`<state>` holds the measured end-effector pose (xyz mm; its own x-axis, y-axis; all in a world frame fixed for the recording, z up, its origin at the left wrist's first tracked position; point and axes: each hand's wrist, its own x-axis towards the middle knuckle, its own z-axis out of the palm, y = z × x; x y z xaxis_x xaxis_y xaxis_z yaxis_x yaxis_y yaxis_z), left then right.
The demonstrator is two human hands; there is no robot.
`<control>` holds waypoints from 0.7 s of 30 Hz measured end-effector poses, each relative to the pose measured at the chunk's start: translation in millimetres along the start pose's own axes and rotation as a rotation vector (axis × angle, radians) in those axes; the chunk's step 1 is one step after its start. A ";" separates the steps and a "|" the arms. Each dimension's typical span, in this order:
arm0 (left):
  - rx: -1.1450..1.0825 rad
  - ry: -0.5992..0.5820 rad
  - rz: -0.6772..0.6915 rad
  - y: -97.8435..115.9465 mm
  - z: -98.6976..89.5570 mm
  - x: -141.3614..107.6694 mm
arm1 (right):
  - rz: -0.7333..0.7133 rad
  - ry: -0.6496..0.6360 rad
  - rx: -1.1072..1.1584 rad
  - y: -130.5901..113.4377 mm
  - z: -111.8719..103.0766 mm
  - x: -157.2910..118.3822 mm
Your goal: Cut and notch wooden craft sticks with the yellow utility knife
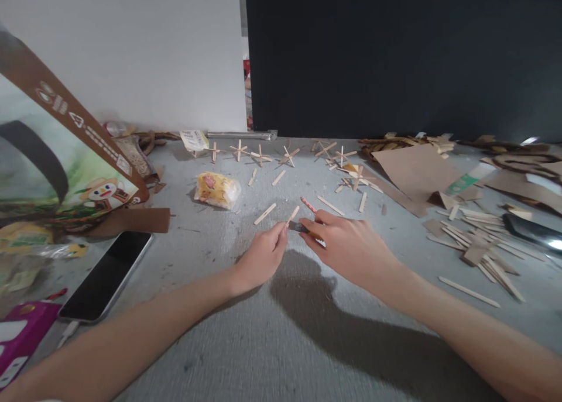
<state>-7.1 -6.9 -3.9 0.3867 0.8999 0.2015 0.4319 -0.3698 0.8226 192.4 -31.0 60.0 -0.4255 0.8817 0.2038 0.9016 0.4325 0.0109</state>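
My left hand is closed, its thumb and fingertips pinching a short wooden craft stick that points up and away. Right beside it, my right hand curls around a small dark, flat, blade-like piece, close to the stick's lower end. A slim red rod with pale marks pokes out past the right index finger; its other end is hidden by the hand. Loose craft sticks lie just beyond both hands, one with a dark mark at left and a plain one at right.
Several star-shaped crossed-stick pieces stand along the back. A yellow wrapped packet sits left of centre. At left are a phone, a purple case and a printed bag. Stick pile and brown cardboard lie right.
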 end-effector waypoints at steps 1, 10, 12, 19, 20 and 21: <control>0.001 -0.005 -0.003 -0.2 0.0 0.1 | 0.006 -0.015 -0.025 -1.2 -1.3 -0.1; -0.110 -0.027 -0.046 -2.2 1.4 1.8 | 0.011 -0.080 -0.145 -7.8 -8.7 0.9; -0.179 -0.041 -0.067 -2.3 1.7 2.1 | -0.005 -0.069 -0.147 -8.1 -8.0 0.9; -0.372 -0.069 -0.160 -4.0 2.4 4.8 | -0.020 0.055 -0.056 5.7 -7.3 0.0; -0.389 -0.071 -0.172 -4.0 2.1 5.1 | -0.006 0.077 -0.017 9.7 -7.7 1.3; -0.407 -0.072 -0.181 -4.0 1.9 5.3 | 0.008 0.098 0.030 13.5 -7.7 3.2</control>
<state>-5.2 -1.1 -7.1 0.3964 0.9180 0.0095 0.1481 -0.0741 0.9862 203.8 -23.9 68.4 -0.4076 0.8631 0.2981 0.9013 0.4327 -0.0203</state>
